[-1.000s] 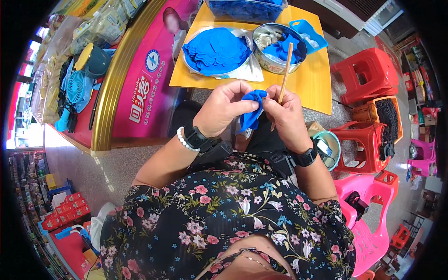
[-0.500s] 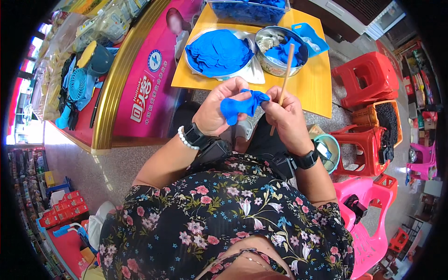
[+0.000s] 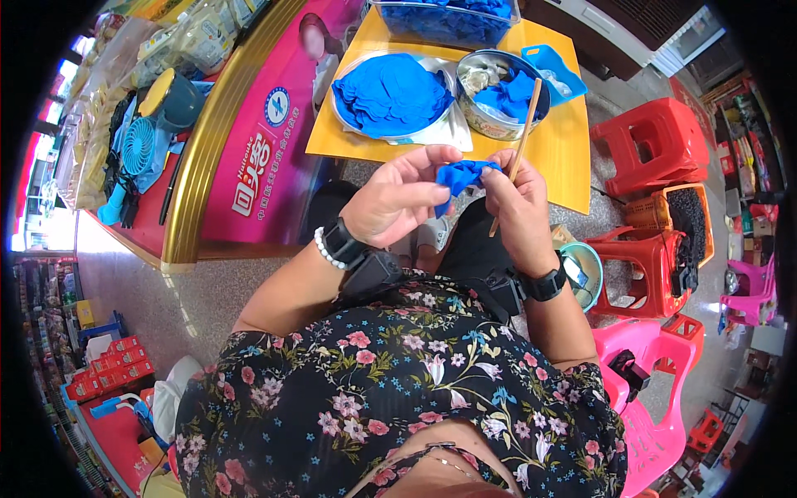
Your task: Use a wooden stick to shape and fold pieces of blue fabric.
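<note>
My left hand (image 3: 403, 195) is open around a blue fabric piece (image 3: 463, 176), thumb and fingers apart, the thumb touching its lower edge. My right hand (image 3: 516, 199) pinches that bunched piece between thumb and fingers and also holds a long thin wooden stick (image 3: 525, 133), slanting upright. Beyond my hands, the yellow table (image 3: 556, 158) bears an oval dish (image 3: 342, 112) heaped with flat blue fabric pieces, a round tin (image 3: 498, 120) with blue and pale pieces, a clear tub (image 3: 448, 37) of blue pieces and a light-blue basket (image 3: 564, 87).
A pink-fronted counter (image 3: 237, 166) with a fan (image 3: 137, 149) and bags stands left. Red stools (image 3: 635, 145), an orange crate (image 3: 701, 236), a turquoise bucket (image 3: 581, 295) and a pink chair (image 3: 656, 423) stand right. A red platform (image 3: 116, 448) with red boxes is lower left.
Both hands have shifted slightly rightward. The blue piece has turned and bunched up at my right fingertips, and my left fingers have loosened from around it.
</note>
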Action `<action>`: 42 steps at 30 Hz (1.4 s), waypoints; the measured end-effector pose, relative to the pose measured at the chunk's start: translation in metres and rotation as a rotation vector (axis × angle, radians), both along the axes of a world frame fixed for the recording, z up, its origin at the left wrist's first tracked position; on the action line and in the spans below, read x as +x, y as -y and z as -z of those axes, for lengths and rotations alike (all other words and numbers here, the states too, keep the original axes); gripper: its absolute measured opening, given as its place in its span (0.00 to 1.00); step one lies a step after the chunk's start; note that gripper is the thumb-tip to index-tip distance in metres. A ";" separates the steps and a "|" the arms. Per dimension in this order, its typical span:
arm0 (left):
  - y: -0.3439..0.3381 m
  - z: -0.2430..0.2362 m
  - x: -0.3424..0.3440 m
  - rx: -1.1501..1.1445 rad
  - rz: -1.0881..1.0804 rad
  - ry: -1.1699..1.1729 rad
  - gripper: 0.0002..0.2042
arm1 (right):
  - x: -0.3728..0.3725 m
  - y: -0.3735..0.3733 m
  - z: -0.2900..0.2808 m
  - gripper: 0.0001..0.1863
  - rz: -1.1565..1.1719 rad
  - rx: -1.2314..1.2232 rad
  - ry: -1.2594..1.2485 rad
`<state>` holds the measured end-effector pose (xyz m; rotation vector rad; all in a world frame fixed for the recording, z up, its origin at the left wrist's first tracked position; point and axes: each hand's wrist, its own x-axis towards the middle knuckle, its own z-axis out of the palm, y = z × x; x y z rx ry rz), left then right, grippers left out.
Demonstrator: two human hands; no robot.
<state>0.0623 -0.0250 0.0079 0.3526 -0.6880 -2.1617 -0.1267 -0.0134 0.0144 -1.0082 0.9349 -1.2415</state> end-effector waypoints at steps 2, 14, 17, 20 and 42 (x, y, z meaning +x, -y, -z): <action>0.003 0.003 0.001 0.024 -0.056 0.076 0.20 | 0.002 -0.002 -0.001 0.04 -0.017 0.015 0.000; 0.008 0.000 0.001 0.030 -0.045 0.244 0.12 | 0.005 -0.005 -0.010 0.03 -0.075 0.015 0.061; 0.009 -0.001 0.004 0.057 -0.055 0.142 0.12 | 0.005 -0.004 -0.010 0.04 -0.103 0.053 0.124; 0.007 -0.008 0.007 0.043 0.003 0.077 0.12 | 0.005 -0.003 -0.009 0.04 -0.048 0.049 0.105; 0.012 0.006 0.012 0.136 0.054 -0.067 0.12 | 0.007 0.000 0.000 0.02 0.017 -0.143 -0.112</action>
